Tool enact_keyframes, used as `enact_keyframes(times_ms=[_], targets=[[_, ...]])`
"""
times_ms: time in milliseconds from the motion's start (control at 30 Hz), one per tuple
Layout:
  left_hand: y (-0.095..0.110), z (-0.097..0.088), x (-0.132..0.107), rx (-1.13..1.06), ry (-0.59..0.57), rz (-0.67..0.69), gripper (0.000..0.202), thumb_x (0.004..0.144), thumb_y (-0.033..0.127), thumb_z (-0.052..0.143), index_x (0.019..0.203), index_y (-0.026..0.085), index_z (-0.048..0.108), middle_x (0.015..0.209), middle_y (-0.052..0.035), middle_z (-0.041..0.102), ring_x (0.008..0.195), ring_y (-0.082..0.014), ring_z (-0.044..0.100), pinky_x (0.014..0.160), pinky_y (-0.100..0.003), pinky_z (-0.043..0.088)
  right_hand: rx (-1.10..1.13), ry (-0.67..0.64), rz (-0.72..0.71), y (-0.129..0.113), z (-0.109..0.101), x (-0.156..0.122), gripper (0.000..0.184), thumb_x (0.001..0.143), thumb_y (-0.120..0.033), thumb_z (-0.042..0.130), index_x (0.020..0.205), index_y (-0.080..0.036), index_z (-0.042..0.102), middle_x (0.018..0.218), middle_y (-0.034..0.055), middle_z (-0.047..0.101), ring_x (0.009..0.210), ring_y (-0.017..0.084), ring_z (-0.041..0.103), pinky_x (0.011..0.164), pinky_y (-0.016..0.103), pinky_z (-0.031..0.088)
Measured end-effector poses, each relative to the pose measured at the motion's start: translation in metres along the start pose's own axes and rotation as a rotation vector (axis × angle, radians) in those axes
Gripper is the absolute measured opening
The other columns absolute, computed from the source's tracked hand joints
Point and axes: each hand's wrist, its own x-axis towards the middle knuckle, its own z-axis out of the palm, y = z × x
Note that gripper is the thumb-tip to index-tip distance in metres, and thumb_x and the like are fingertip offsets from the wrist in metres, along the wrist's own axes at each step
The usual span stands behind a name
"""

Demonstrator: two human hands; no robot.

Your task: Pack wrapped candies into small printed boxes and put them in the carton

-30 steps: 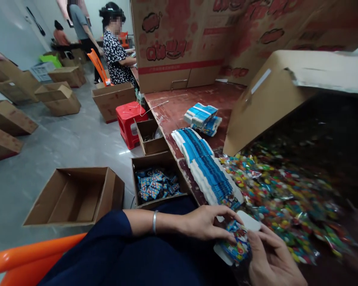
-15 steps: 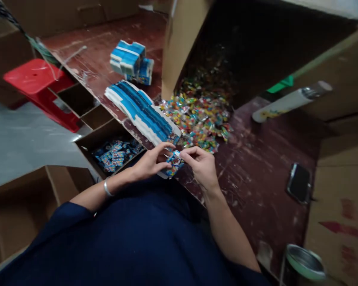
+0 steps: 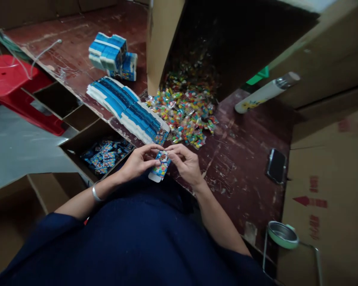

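My left hand [image 3: 137,162] and my right hand [image 3: 185,163] meet over my lap at the table's near edge, both pinching a small printed carton [image 3: 160,167] with a white flap hanging below. Just beyond my fingers lies a fanned row of flat blue-and-white cartons [image 3: 127,110]. A heap of colourful wrapped candies [image 3: 185,111] spills from a big tipped cardboard box [image 3: 232,43] onto the dark red table [image 3: 244,159]. A silver bangle sits on my left wrist.
An open box of filled blue packs [image 3: 104,153] stands on the floor at my left, with two more boxes and a red stool [image 3: 20,91] beyond. A bundle of blue cartons [image 3: 111,55] lies far left on the table. A phone [image 3: 276,166], a white bottle [image 3: 267,92] and a metal cup [image 3: 283,234] sit right.
The view swung from the room down onto the table and my lap. Both hands stayed on the small carton, which now hangs more upright between my fingertips.
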Motion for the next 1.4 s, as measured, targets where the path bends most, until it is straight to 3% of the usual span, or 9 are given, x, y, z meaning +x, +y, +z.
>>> enact_keyframes(times_ms=[100,200,367,533,667,833,1000,1233,1400], targets=[[-0.012,0.001,-0.004,-0.063,0.016,-0.092,0.045,0.072,0.032,0.090,0.101,0.017,0.058,0.093,0.0000,0.064,0.078,-0.0133,0.066,0.073,-0.026,0.058,-0.108,0.039,0.016,0.015,-0.017,-0.002,0.027,0.094,-0.050,0.070,0.094,-0.025,0.077,0.106,0.0071,0.076,0.097,0.023,0.072,0.077,0.034,0.060],[-0.019,-0.006,-0.006,-0.024,-0.078,-0.214,0.050,0.070,0.033,0.090,0.094,0.019,0.049,0.089,0.0026,0.058,0.078,-0.0129,0.063,0.073,-0.026,0.057,-0.390,0.360,0.109,0.038,-0.046,0.001,0.027,0.092,-0.049,0.070,0.098,-0.023,0.073,0.104,0.0080,0.074,0.091,0.024,0.070,0.076,0.037,0.061],[0.004,-0.040,-0.004,0.427,-0.439,-0.228,0.055,0.080,0.028,0.077,0.132,0.021,0.057,0.107,-0.0037,0.069,0.095,-0.0197,0.067,0.086,-0.031,0.055,-0.849,0.340,0.157,0.074,-0.071,0.011,0.025,0.085,-0.040,0.077,0.101,-0.023,0.068,0.107,0.0126,0.075,0.107,0.033,0.067,0.088,0.045,0.057],[0.035,-0.067,-0.001,0.730,-0.758,-0.244,0.028,0.089,0.033,0.069,0.112,0.020,0.074,0.113,-0.0069,0.077,0.101,-0.0245,0.072,0.091,-0.031,0.051,-0.880,0.440,0.120,0.084,-0.069,0.015,0.010,0.093,-0.026,0.061,0.085,-0.024,0.067,0.097,0.0105,0.079,0.097,0.029,0.071,0.088,0.041,0.055],[0.032,-0.063,0.003,0.658,-0.487,-0.179,0.028,0.093,0.041,0.065,0.106,0.017,0.069,0.102,-0.0068,0.075,0.091,-0.0213,0.068,0.082,-0.030,0.050,-0.539,0.619,0.117,0.055,-0.067,0.013,0.015,0.094,-0.035,0.063,0.088,-0.022,0.066,0.080,0.0039,0.074,0.071,0.020,0.070,0.071,0.032,0.056],[0.007,-0.029,0.015,0.315,-0.133,-0.075,0.033,0.085,0.041,0.075,0.102,0.016,0.063,0.097,-0.0049,0.069,0.086,-0.0182,0.065,0.081,-0.030,0.050,-0.196,0.465,0.118,-0.005,-0.045,0.007,0.020,0.089,-0.039,0.073,0.085,-0.020,0.067,0.075,-0.0001,0.071,0.064,0.014,0.065,0.058,0.025,0.049],[-0.003,-0.003,0.016,0.129,-0.056,-0.026,0.031,0.081,0.035,0.080,0.097,0.016,0.062,0.095,-0.0036,0.068,0.086,-0.0168,0.065,0.083,-0.031,0.051,-0.243,0.276,0.112,-0.030,-0.029,0.004,0.015,0.090,-0.032,0.072,0.081,-0.021,0.068,0.076,-0.0001,0.072,0.067,0.014,0.068,0.066,0.028,0.054],[-0.005,-0.008,0.011,0.050,-0.040,-0.069,0.035,0.077,0.031,0.084,0.098,0.015,0.062,0.090,-0.0020,0.069,0.080,-0.0155,0.066,0.083,-0.033,0.055,-0.251,0.419,0.065,-0.038,-0.039,0.005,0.013,0.091,-0.033,0.073,0.086,-0.022,0.069,0.081,0.0013,0.075,0.069,0.017,0.069,0.064,0.030,0.054],[-0.004,0.005,0.010,-0.014,-0.021,-0.017,0.033,0.078,0.026,0.083,0.103,0.016,0.062,0.100,-0.0043,0.069,0.091,-0.0172,0.068,0.088,-0.033,0.054,-0.502,0.237,-0.077,-0.034,-0.025,0.003,0.012,0.093,-0.030,0.070,0.083,-0.026,0.073,0.091,0.0041,0.076,0.088,0.024,0.071,0.089,0.043,0.057]])
